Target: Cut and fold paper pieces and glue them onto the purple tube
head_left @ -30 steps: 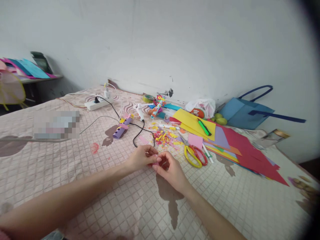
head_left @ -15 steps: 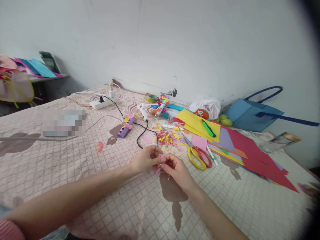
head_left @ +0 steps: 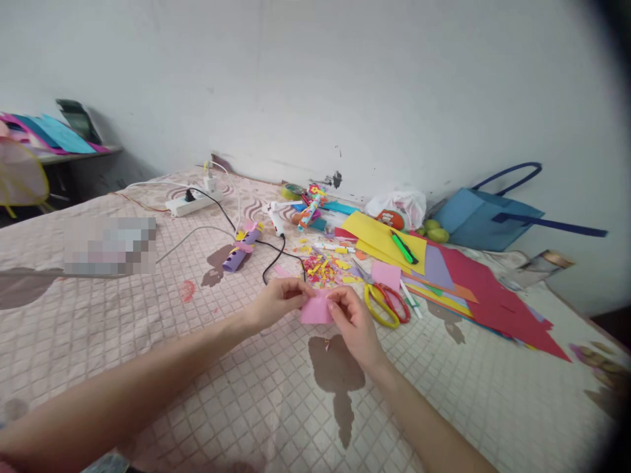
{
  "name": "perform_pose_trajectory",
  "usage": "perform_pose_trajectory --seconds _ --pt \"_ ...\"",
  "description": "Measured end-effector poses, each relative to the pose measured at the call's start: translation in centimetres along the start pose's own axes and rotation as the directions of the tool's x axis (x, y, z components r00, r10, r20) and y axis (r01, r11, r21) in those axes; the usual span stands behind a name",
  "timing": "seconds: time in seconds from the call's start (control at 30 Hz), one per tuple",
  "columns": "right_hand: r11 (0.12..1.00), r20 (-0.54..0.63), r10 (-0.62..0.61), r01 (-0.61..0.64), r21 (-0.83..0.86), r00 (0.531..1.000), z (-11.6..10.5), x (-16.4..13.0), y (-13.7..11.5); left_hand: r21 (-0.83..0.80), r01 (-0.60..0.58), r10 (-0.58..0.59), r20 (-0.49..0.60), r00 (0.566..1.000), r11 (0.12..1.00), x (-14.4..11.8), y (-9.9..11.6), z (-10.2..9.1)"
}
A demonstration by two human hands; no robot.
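Note:
A small pink paper piece (head_left: 316,311) is stretched between my two hands above the tablecloth. My left hand (head_left: 277,303) pinches its left upper corner. At the opposite upper corner, my right hand (head_left: 353,320) grips it with thumb and fingers. Just beyond lies a heap of red, yellow and pink paper scraps (head_left: 325,269). Scissors with one yellow and one red handle (head_left: 387,307) rest to the right of my right hand, beside a pink paper square (head_left: 386,274). A purple paper tube (head_left: 239,253) with pink and yellow trim lies beyond my left hand.
A white glue gun (head_left: 276,220) with a black cord stands near the back. Coloured sheets (head_left: 497,295) and a green cutter (head_left: 404,247) lie to the right, before a blue bag (head_left: 486,220). At the left are a power strip (head_left: 194,203) and a blurred-out item (head_left: 111,246).
The pink paper, bunched between my fingers before, is now spread flat between my hands. My hands have moved slightly apart. The camera view has shifted a little to the right.

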State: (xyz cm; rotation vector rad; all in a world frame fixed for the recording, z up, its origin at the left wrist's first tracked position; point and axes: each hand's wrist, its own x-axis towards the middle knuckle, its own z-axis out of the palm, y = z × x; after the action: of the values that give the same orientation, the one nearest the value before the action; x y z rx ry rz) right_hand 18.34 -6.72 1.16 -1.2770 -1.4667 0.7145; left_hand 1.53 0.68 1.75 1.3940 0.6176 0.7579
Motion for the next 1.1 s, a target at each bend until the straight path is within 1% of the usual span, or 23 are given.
perform_pose_trajectory --seconds 0.07,0.17,0.3,0.37,0.43,0.53,0.63,0.73,0.87,1.0,1.1 --pt "1.000 0.000 0.004 -0.004 -0.029 1.000 -0.3 0.1 0.0 -0.042 0.035 -0.035 0.019 0.999 0.999 -0.1 0.3 0.0" --pt "0.999 -0.021 0.026 -0.027 -0.035 0.999 -0.6 0.3 0.1 -0.048 0.012 -0.011 0.025 1.000 0.999 -0.1 0.5 0.0" --pt "1.000 -0.025 0.010 -0.010 -0.018 1.000 -0.7 0.4 0.4 0.106 -0.078 0.075 0.034 0.997 0.991 -0.2 0.2 -0.1" --pt "1.000 -0.009 0.005 -0.005 -0.005 1.000 -0.7 0.4 0.4 0.171 -0.099 0.096 0.024 0.995 0.980 -0.3 0.2 0.0" --pt "1.000 0.008 0.008 -0.008 0.018 1.000 -0.6 0.4 0.5 0.193 -0.105 0.106 0.007 0.994 0.976 -0.4 0.1 0.1" --pt "0.999 0.006 0.002 -0.002 0.052 1.000 -0.5 0.4 0.4 0.155 -0.112 0.117 -0.018 0.993 0.981 -0.3 -0.1 0.1" --pt "0.998 -0.037 -0.007 0.010 0.062 0.999 -0.5 0.3 0.3 0.090 -0.114 0.118 -0.041 0.992 0.989 -0.1 -0.4 0.0" --pt "0.998 -0.078 -0.003 0.009 0.070 0.997 -0.4 0.2 0.1 0.038 -0.102 0.103 -0.040 0.994 0.994 -0.1 -0.5 0.1" --pt "0.995 -0.088 0.003 0.006 0.101 0.996 0.0 0.1 -0.2 -0.031 -0.071 0.069 -0.054 0.996 0.997 -0.3 -0.3 0.5" --pt "0.984 -0.110 0.092 -0.073 0.165 0.990 0.6 -0.2 -0.1 -0.079 -0.051 0.040 -0.130 0.991 0.996 -0.6 -0.5 1.0" --pt "0.969 -0.129 0.155 -0.125 0.212 0.979 1.0 -0.3 0.1 -0.117 0.002 -0.022 -0.174 0.985 0.993 -0.8 -0.6 1.3"
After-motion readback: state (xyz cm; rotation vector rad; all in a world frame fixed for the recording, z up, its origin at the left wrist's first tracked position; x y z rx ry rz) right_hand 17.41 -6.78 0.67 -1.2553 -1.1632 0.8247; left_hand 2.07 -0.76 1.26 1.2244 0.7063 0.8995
